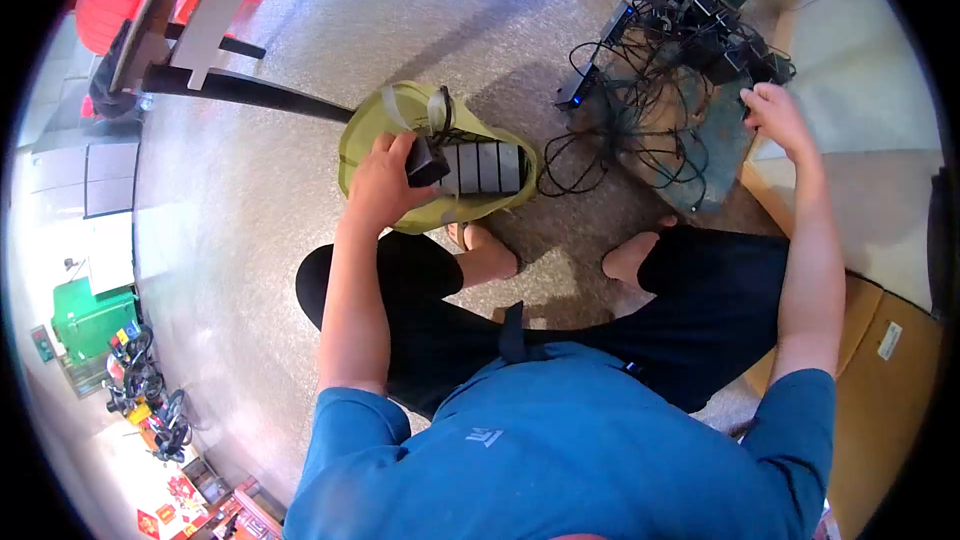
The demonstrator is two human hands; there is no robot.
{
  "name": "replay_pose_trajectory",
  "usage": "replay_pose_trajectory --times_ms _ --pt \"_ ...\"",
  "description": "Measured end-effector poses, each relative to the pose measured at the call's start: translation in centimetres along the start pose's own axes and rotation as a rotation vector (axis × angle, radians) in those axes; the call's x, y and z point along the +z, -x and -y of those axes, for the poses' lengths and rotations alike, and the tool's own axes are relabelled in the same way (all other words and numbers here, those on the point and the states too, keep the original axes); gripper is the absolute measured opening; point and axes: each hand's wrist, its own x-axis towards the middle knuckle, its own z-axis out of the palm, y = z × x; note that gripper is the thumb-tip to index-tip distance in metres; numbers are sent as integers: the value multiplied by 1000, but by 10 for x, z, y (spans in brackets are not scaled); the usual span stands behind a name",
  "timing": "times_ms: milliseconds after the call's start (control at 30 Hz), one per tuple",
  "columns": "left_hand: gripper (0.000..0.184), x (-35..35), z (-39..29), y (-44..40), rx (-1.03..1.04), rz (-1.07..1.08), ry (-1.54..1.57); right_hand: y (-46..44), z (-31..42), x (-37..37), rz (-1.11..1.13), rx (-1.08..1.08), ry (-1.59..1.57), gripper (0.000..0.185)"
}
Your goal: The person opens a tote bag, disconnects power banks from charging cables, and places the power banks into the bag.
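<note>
From my remote seat I see the left hand (383, 183) closed around a black block (427, 162), fingers over the upper side and thumb below; the block sits over the left part of a yellow-green bag (355, 155), just beside a row of pale grey boxes (487, 167) inside it; I judge it rigid, modest in weight and smooth enough to slide in a loose grasp, so I would hold it across its opposite flat sides; the bag looks soft and likely to fold, so its rim offers poor support.

The right hand (775, 118) is well apart, at the near right edge of a heap of black adapters (720, 52); its fingers are curled together near something small and dark, but I cannot tell whether they grip it; the adapters look hard and compact, best taken by the body; the black cables (612, 130) spread from the heap toward the bag, across the space between the hands; they look light and limp, and I would expect them to snag, so I would take one strand close to its adapter.
</note>
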Motion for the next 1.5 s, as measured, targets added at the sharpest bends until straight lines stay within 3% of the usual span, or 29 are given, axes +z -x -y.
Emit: replay_pose_trajectory --times_ms 133,233,400,633,833,967,1067,1333,1433,1500 --pt "67 -19 -16 27 117 -34 -189 -22 2 -2 -33 -199 212 41" --pt "53 -25 -16 41 317 -159 -314 -26 5 5 23 -176 240 39" --pt "44 -22 4 43 483 -243 -454 -52 -17 8 53 -101 307 38" --pt "47 -43 10 44 671 -217 -556 -60 -38 10 37 -47 316 39" --pt "46 -46 29 36 462 -302 -552 -57 -40 6 20 -104 341 40" --pt "47 -40 35 33 450 -177 -631 -52 -36 6 29 -97 298 40" --pt "50 -49 37 40 467 -211 -695 -51 -35 3 48 -85 353 40" --pt "45 -98 17 66 817 -107 -785 -49 -27 5 24 28 255 38" --pt "47 -99 5 66 756 -112 -804 -55 -31 3 63 -25 289 39" --pt "46 -96 3 51 595 -119 -823 -58 -35 3 76 -62 332 39"
